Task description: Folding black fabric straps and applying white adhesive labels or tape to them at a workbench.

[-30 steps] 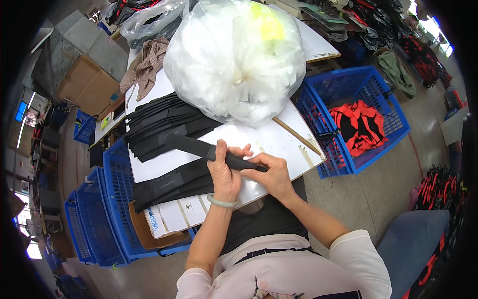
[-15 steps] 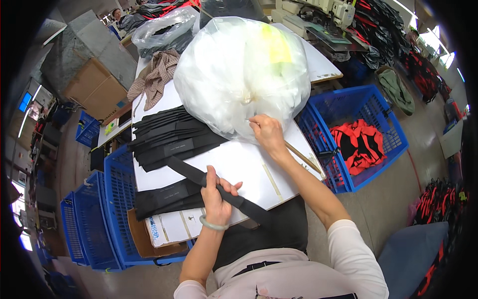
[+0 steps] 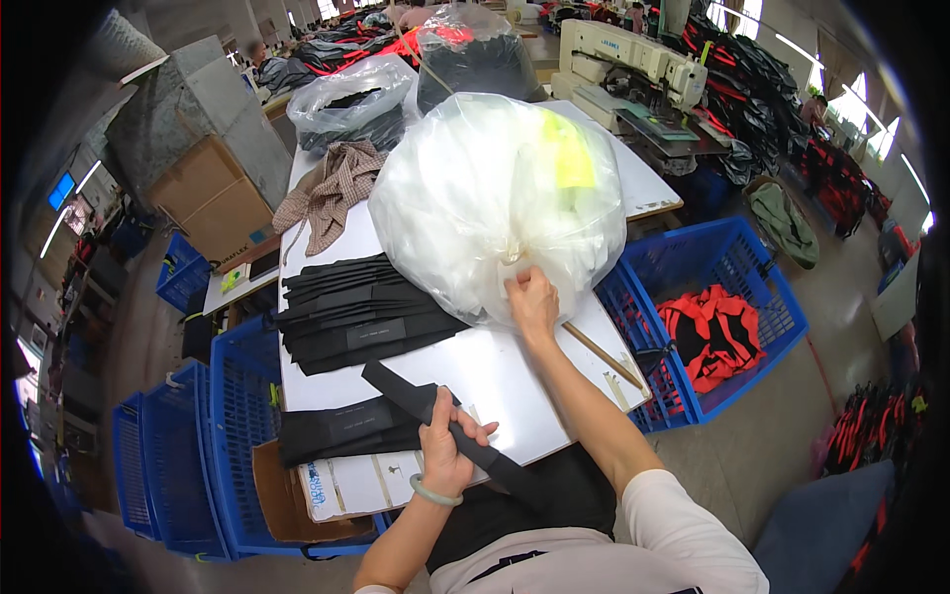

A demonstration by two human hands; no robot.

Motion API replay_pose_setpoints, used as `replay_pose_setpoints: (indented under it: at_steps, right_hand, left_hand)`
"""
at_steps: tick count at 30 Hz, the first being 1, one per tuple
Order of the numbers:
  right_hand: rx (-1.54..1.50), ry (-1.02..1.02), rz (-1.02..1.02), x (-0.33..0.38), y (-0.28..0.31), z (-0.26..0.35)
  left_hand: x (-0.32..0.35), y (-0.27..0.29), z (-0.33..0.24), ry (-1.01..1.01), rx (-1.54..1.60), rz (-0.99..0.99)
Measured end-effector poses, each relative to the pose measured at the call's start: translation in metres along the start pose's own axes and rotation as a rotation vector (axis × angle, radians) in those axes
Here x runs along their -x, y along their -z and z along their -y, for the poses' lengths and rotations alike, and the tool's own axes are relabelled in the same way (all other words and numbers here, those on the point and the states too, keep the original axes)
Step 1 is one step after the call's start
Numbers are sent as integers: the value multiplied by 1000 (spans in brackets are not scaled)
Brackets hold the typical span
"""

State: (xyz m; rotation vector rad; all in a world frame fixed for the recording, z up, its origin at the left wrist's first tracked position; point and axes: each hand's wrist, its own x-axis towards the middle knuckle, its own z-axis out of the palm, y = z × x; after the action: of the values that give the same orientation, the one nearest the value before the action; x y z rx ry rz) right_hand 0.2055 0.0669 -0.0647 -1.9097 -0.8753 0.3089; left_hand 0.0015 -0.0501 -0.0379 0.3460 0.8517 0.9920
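Note:
My left hand (image 3: pixel 450 450) is closed around a wide black fabric strap (image 3: pixel 401 391), which slants over the near part of the white table (image 3: pixel 505 381) and past its front edge. At the front of a big, stuffed clear plastic bag (image 3: pixel 465 198), my right hand (image 3: pixel 535 301) pinches the loose plastic below its gathered knot. Whether anything else sits between those fingertips is hidden. Beside the bag lies a fanned stack of black straps (image 3: pixel 366 317). A smaller pile of black straps (image 3: pixel 351 428) rests nearer, left of my left hand.
A wooden stick (image 3: pixel 606 356) lies by the table's right edge. Right of it stands a blue crate (image 3: pixel 737 371) with red and black pieces. More blue crates (image 3: pixel 237 436) line the left side. A checked cloth (image 3: pixel 332 188) and a sewing machine (image 3: pixel 633 59) are farther back.
The view has tilted up, so everything appears lower. My right hand has shifted to the bag's loose plastic just below the knot. My left hand keeps hold of the strap.

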Motion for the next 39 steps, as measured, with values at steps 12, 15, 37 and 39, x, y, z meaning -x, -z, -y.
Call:
replay_pose_setpoints:
  at_steps: [12, 15, 37, 39]
  right_hand:
    - [-574, -162, 423, 77, 118, 1]
    - [-727, -207, 582, 112, 133, 9]
    - [-490, 92, 769, 140, 137, 20]
    - [-521, 123, 736, 142, 130, 21]
  left_hand:
    - [2, 14, -9, -25, -29, 184]
    - [6, -12, 1, -14, -78, 330]
    - [32, -16, 15, -227, -178, 274]
    - [31, -20, 14, -244, -205, 215]
